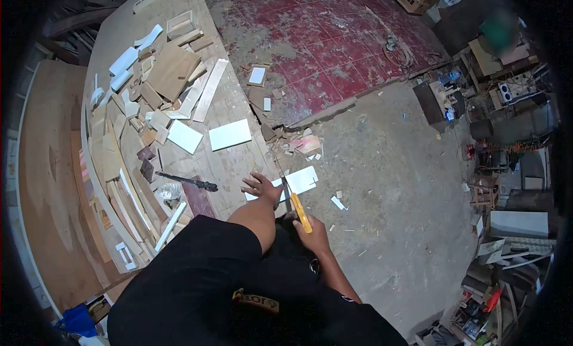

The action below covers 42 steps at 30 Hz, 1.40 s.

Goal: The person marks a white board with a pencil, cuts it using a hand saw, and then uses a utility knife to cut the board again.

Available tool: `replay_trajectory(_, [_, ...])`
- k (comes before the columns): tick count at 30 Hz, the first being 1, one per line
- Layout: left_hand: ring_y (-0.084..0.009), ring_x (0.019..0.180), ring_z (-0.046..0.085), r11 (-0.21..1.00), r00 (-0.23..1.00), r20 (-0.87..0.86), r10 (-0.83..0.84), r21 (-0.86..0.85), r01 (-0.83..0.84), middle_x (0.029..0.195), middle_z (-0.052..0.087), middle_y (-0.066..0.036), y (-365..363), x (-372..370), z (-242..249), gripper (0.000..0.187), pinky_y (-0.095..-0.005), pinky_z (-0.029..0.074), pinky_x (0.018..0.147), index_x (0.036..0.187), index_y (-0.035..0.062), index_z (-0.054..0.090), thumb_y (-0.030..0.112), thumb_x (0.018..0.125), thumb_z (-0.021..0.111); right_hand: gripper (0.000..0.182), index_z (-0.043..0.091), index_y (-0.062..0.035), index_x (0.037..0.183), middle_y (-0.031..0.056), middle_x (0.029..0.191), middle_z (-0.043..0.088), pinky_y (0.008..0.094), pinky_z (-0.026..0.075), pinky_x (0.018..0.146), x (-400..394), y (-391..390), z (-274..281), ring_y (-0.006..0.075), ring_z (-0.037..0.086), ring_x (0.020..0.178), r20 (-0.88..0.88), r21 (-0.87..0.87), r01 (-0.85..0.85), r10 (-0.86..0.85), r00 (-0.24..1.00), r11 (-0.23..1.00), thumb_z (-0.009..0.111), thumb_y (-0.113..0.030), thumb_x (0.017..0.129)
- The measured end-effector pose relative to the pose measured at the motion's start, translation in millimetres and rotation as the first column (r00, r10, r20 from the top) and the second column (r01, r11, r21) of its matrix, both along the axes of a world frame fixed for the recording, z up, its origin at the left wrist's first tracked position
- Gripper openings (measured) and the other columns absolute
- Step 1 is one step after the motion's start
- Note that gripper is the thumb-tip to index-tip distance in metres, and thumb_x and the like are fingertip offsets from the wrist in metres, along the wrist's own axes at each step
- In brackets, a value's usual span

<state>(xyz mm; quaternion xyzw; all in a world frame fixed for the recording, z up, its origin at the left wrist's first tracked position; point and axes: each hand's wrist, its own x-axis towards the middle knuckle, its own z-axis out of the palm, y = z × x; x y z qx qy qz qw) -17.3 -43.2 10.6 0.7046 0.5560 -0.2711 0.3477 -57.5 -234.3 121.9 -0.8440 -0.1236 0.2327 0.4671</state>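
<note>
Right here my left hand [262, 188], fingers spread, presses on the white board [303, 178] where it juts past the table [230, 162], while my right hand [311, 234] wraps the yellow tool [301, 213], which slants forward and leftward to the board.

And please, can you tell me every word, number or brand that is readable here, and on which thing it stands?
Cardboard box: large dark characters, perhaps "TBO" or "180"; I cannot tell which.
Black shirt: a small coloured print on the front, too distorted to read surely.
Yellow-handled tool: no readable text.
No other text is clear enough to quote.
</note>
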Motion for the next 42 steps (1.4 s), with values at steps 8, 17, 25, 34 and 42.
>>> replay_trajectory(8, [-0.0611,0.138,-0.028,0.999,0.999,0.031,-0.045,0.023,0.044,0.153,-0.028,-0.038,-0.3,-2.7,-11.2,0.137,-0.0723,-0.011,0.111,0.15,0.0025,-0.027,0.052,0.078,0.078,0.03,0.058,0.0016,0.077,0.0151,0.065,0.06,0.0396,0.045,0.058,3.6,-7.1,57.7,0.0241,0.058,0.059,-0.02,-0.182,-0.004,0.001,1.0,0.983,0.072,-0.023,0.087])
replay_trajectory(17, [-0.0569,0.141,-0.027,0.985,0.989,-0.011,-0.145,0.098,0.145,0.152,-0.019,-0.045,-0.5,-5.6,-23.9,0.136,-0.0709,-0.018,0.109,0.15,-0.0062,-0.023,0.059,0.079,0.073,0.033,0.062,0.0031,0.082,0.0233,0.074,0.063,0.0443,0.048,0.064,29.5,3.4,76.4,0.0357,0.064,0.07,-0.15,-0.189,-0.022,-0.006,0.989,0.982,0.068,-0.029,0.089])
replay_trajectory(25, [-0.0642,0.138,-0.023,0.989,0.993,-0.046,-0.105,0.096,0.109,0.155,-0.025,-0.037,0.2,-3.7,-29.7,0.137,-0.0761,0.0,0.11,0.154,0.0032,-0.02,0.062,0.074,0.075,0.032,0.064,0.0018,0.088,0.0257,0.078,0.065,0.0466,0.05,0.068,14.1,-13.2,112.0,0.0451,0.065,0.078,-0.206,-0.192,-0.069,0.029,0.978,0.979,0.068,-0.03,0.089])
replay_trajectory(34, [-0.0604,0.137,-0.031,0.998,0.998,0.043,-0.036,0.045,0.034,0.153,-0.028,-0.039,0.7,-4.3,-22.2,0.141,-0.0716,-0.015,0.109,0.152,0.0002,-0.022,0.066,0.073,0.074,0.031,0.065,0.0017,0.089,0.0256,0.079,0.065,0.0488,0.05,0.069,29.6,36.9,17.5,0.0455,0.065,0.078,-0.05,-0.107,-0.032,0.027,0.998,0.994,0.068,-0.029,0.088])
replay_trajectory(42, [-0.0614,0.138,-0.028,0.986,0.99,-0.035,-0.133,0.095,0.136,0.152,-0.027,-0.04,3.6,-1.8,-24.6,0.142,-0.0749,-0.01,0.109,0.152,0.001,-0.023,0.073,0.072,0.069,0.032,0.064,0.0022,0.085,0.0275,0.079,0.065,0.0505,0.05,0.069,29.8,14.9,55.6,0.0476,0.064,0.079,-0.126,-0.173,-0.047,0.025,0.992,0.984,0.069,-0.03,0.087])
